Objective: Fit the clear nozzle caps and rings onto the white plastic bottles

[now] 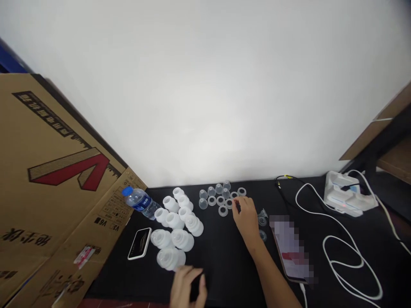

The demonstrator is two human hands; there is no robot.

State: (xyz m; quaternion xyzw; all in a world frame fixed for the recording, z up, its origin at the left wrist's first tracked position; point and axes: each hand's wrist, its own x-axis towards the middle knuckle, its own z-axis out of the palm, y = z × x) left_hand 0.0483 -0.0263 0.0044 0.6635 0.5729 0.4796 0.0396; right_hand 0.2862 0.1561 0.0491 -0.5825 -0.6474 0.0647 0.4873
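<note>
My right hand [245,216] reaches over the far middle of the black table, thumb and forefinger curved with a gap between them. Its fingertips are beside the white screw rings [220,200], possibly touching one. Clear dome caps [203,203] stand left of these rings, and some clear teats [262,221] lie partly hidden behind my wrist. At the near edge, my left hand [189,287] has its fingers bent and apart, with nothing visible in them. Just beyond it stands a capped white baby bottle [171,259]. More capped bottles and several open-necked bottles [174,220] are grouped behind.
A water bottle [141,202] and a white-edged device [140,243] are on the left, by a large cardboard box [64,179]. Right of my forearm lies a phone [289,244] on a white cable [345,237]; a power strip [346,194] sits farther back. A white wall [205,94] borders the table.
</note>
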